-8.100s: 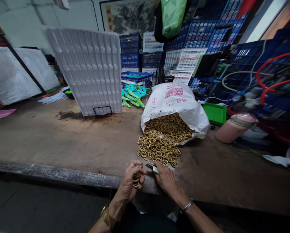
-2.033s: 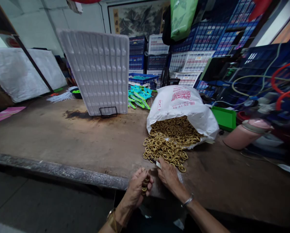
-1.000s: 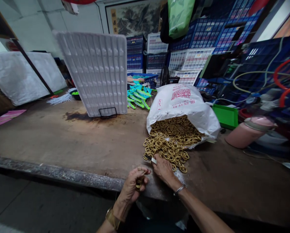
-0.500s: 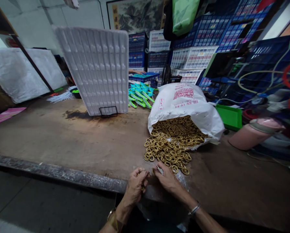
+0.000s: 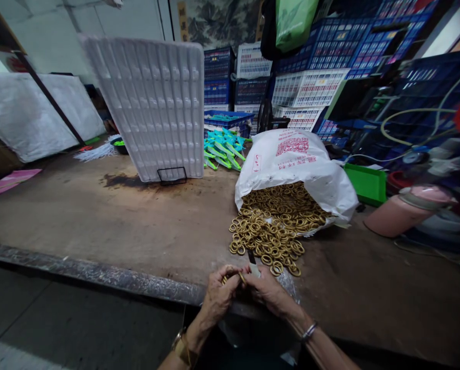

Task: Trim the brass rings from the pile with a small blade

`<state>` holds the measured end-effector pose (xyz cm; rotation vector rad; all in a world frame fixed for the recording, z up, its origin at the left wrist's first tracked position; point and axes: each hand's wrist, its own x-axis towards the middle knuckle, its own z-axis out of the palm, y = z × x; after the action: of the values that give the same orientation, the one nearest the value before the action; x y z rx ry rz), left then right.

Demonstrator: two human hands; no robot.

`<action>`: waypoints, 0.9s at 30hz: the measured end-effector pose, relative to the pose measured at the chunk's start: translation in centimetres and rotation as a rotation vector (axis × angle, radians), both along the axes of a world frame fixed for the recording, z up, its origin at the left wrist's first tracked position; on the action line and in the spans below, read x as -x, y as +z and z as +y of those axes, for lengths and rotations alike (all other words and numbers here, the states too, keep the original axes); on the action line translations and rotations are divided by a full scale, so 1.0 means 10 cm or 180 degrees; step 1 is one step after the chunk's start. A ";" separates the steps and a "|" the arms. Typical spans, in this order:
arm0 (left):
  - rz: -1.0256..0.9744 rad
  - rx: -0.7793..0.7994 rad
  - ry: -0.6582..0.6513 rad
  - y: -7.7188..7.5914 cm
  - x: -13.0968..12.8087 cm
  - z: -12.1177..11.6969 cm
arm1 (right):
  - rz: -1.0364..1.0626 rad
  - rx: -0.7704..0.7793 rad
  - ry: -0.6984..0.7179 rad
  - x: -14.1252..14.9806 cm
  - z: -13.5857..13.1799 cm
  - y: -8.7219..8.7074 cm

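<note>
My left hand [image 5: 218, 294] is closed around several gold-coloured rings, mostly hidden by its fingers. My right hand [image 5: 271, 292] grips a small knife [image 5: 254, 269] with a dark blade and a pale handle, the blade pointing away from me. Between the fingertips of both hands, which meet at the table's front edge, one gold ring [image 5: 242, 278] shows; which hand bears it I cannot tell. Just beyond lies a loose pile of gold rings [image 5: 264, 234], spilling from the mouth of a white woven sack [image 5: 268, 159] with red print.
A ribbed translucent plastic panel [image 5: 156, 113] stands upright in a black wire holder [image 5: 172, 176]. Behind are turquoise and green pieces [image 5: 224, 149] and stacked crates [image 5: 307, 87]. To the right sit a green tray [image 5: 366, 185] and a tilted pink bottle [image 5: 403, 211].
My right hand has drawn back from the ring pile and come together with my left hand. The knife blade has swung to point forward. Another person's hand at the back crate has gone from view.
</note>
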<state>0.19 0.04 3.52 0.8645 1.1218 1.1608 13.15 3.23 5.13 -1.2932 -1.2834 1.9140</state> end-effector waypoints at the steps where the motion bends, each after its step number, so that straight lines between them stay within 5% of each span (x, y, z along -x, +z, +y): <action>1: 0.0029 -0.0004 -0.0017 0.00 0.00 0.00 | 0.0028 0.0020 0.0005 0.00 -0.01 0.01; 9: 0.0614 -0.0277 -0.0007 0.07 0.04 -0.03 | -0.0159 0.0066 0.0077 0.03 -0.05 -0.06; 15: 0.1375 -0.0904 0.0337 0.08 0.11 -0.02 | -0.0751 -0.0893 -0.0268 0.00 0.01 -0.12; 21: 0.1416 -0.1038 0.0412 0.08 0.07 -0.03 | -0.1116 -0.1129 0.0074 -0.02 -0.01 -0.04; 27: 0.0984 -0.0813 0.0048 0.10 0.06 -0.05 | -0.1001 -0.1215 -0.0156 0.02 -0.01 -0.06</action>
<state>-0.37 -0.42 4.55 1.2678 1.2454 1.2278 12.99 3.17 4.48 -1.4361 -1.6572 1.3769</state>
